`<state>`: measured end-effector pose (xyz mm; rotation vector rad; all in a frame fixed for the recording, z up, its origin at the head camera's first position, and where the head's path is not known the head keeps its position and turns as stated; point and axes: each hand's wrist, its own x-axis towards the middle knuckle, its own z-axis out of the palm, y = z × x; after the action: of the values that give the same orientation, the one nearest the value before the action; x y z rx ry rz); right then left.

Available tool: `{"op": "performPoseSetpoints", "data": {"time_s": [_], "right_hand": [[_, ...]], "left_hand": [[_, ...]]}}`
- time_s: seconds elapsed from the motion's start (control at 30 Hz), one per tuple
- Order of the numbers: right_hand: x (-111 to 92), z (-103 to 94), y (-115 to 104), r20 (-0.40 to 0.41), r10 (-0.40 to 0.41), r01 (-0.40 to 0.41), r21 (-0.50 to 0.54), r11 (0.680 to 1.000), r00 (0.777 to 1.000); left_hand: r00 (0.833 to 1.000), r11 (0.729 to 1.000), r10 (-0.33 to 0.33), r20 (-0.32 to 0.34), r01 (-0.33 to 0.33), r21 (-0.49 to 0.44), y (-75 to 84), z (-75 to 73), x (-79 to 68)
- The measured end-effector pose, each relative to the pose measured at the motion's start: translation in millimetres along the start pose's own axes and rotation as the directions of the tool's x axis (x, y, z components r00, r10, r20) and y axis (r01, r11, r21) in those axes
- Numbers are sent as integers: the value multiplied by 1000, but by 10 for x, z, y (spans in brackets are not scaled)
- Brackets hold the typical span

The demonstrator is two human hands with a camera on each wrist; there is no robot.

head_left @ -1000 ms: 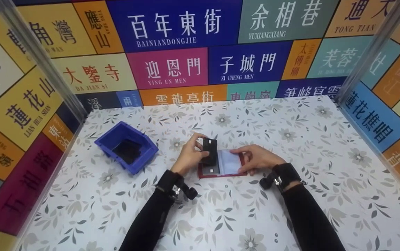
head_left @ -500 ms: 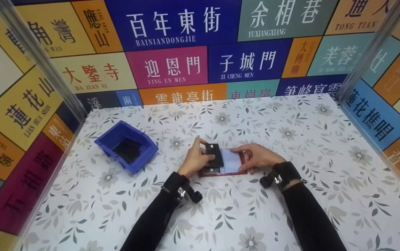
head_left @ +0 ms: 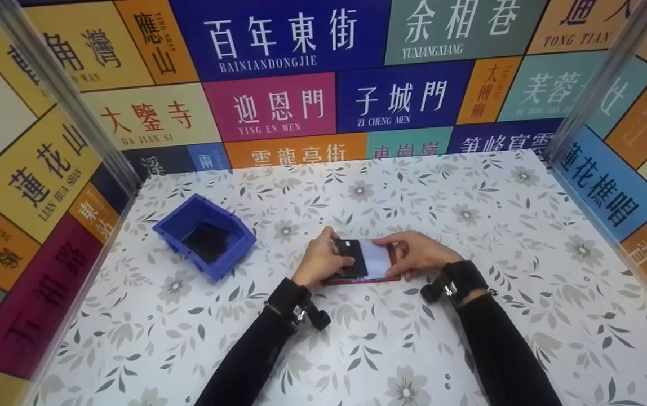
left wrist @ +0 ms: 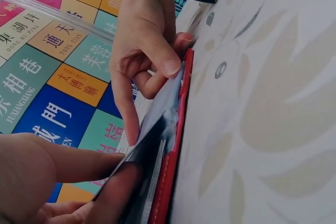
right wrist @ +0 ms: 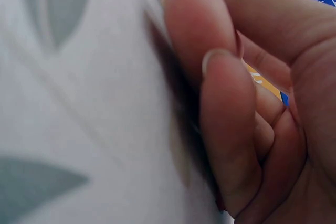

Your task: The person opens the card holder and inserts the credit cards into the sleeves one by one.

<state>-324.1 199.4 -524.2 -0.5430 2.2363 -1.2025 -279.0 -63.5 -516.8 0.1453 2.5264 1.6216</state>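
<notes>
An open red card holder (head_left: 395, 255) with clear plastic sleeves (head_left: 377, 258) lies on the table between my hands. My left hand (head_left: 319, 260) pinches a black card (head_left: 359, 260) with a small pale chip mark, thumb on top, over the holder's left half. In the left wrist view the card (left wrist: 139, 153) leans at a slant against the sleeves, above the holder's red stitched edge (left wrist: 167, 182). My right hand (head_left: 422, 252) pinches the holder's right side between thumb and fingers. The right wrist view shows its fingertips (right wrist: 226, 108) close to the tabletop.
A blue plastic bin (head_left: 239, 248) with dark flat pieces (head_left: 206, 241) inside stands to the left. Flower-patterned covering spreads over the table (head_left: 323, 349). Panels with colourful sign prints (head_left: 278, 113) enclose the back and both sides.
My left hand has moved right and slightly nearer with the black card, which has come down over the holder's left half. My right hand keeps its hold on the right side.
</notes>
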Motion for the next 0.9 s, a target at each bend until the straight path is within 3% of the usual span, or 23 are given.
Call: {"op": "performPoseSetpoints", "data": {"time_s": [0.1,0.27,0.43,0.57,0.7,0.9], "right_hand": [[3,0,-3,1,-6,6,2,1000,1000],[6,4,-3,-2,-14,14,-25,1000,1000],[-1,7,-5,-1,-6,6,-15,1000,1000],[-7,3,-12,1,10,-10,-6,1000,1000],[-10,-5,-15,-9,21,-21,-17,1000,1000],[-1,3,-14,-1,5,-5,-23,1000,1000]], "left_hand": [[998,990,57,-41,-52,130,10,34,-13],[975,932,195,-111,-148,332,-2,114,-5],[944,919,276,-181,-204,336,-57,162,35],[928,920,292,-231,-205,335,-88,182,74],[930,920,280,-238,-189,343,-63,190,90],[962,918,248,-114,-196,344,25,172,45]]}}
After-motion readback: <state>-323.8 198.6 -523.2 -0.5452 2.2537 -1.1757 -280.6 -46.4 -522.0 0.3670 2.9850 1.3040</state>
